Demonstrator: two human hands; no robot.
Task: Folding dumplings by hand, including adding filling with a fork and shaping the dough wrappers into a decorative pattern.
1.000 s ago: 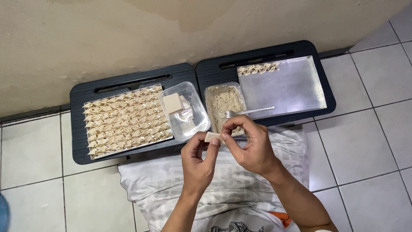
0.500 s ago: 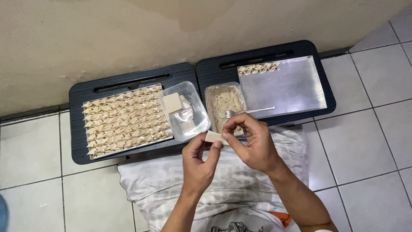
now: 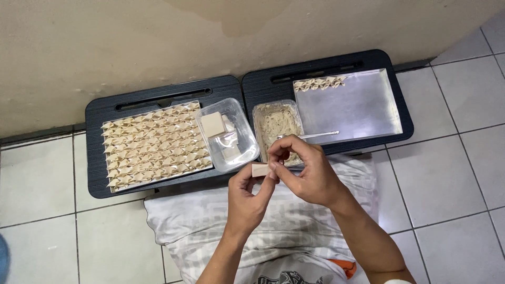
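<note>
Together, the left hand (image 3: 247,197) and right hand (image 3: 305,171) pinch a small pale dough wrapper (image 3: 260,170) in narrowed fingers, held above the lap cloth (image 3: 210,221) just before the filling tub (image 3: 278,126), seemingly so the folding stays near the filling.

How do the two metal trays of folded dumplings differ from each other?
The left tray is packed edge to edge with rows of folded dumplings; the right tray holds only one short row along its far edge, the rest bare metal. A spoon rests on the right tray's near edge; none lies on the left. Both sit on black lap tables by the wall.
</note>
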